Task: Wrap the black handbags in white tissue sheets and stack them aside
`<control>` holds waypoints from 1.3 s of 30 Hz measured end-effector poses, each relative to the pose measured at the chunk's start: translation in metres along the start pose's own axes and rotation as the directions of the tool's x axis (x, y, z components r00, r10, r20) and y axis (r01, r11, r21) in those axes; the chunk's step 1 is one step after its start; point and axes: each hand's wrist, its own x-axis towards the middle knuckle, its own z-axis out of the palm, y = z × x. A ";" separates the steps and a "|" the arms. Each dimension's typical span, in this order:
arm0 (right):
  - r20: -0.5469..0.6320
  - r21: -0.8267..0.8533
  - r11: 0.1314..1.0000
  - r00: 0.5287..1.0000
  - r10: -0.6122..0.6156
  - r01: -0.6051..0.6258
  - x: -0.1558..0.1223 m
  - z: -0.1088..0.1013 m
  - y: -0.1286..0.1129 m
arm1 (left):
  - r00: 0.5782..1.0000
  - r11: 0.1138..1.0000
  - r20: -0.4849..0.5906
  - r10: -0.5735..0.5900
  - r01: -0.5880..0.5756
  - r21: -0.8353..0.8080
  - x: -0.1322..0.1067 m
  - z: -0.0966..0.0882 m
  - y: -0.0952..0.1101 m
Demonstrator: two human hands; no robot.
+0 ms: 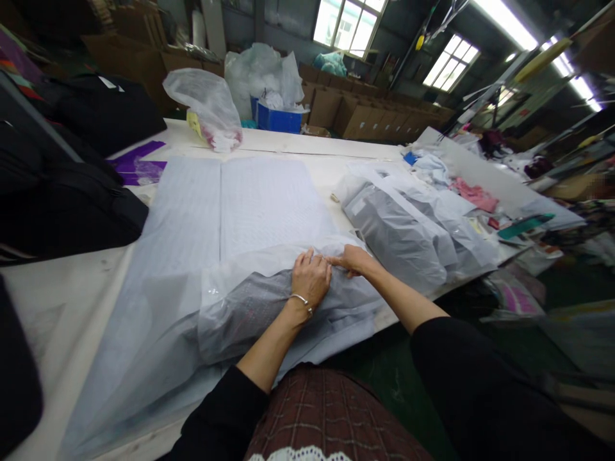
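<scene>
A grey garment inside a clear plastic bag [250, 307] lies at the near edge of the white table [62, 307]. My left hand [310, 278], with a thin bracelet at the wrist, presses down on the bag with curled fingers. My right hand [353, 259] pinches the bag's upper edge just to the right of it, fingers together. Both hands touch the bag at its folded flap. Under the bag a large sheet of pale tissue paper [230, 205] is spread over the table.
A stack of bagged grey garments [408, 234] lies to the right. Black bags [72, 205] sit at the left edge. A filled plastic bag [209, 105] and a blue crate [278, 118] stand at the far side. Cardboard boxes [365, 112] line the back.
</scene>
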 end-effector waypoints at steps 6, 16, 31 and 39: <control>-0.224 -0.239 0.963 0.958 -0.180 0.125 -0.017 -0.010 0.011 | 1.000 1.000 -0.009 0.010 -0.010 0.014 -0.001 -0.001 0.000; -0.215 -0.142 0.709 0.677 -0.704 0.691 -0.016 0.059 0.051 | 0.994 0.998 0.106 -0.006 0.000 0.060 -0.004 -0.009 0.004; -0.199 -0.388 0.409 0.358 -0.912 0.826 -0.027 0.069 0.025 | 0.904 0.887 0.257 -0.342 0.221 0.405 -0.058 -0.116 -0.081; -0.258 -0.246 0.524 0.466 -0.846 0.815 0.001 0.056 0.059 | 0.894 0.837 0.047 -0.447 0.399 0.374 -0.107 -0.149 -0.110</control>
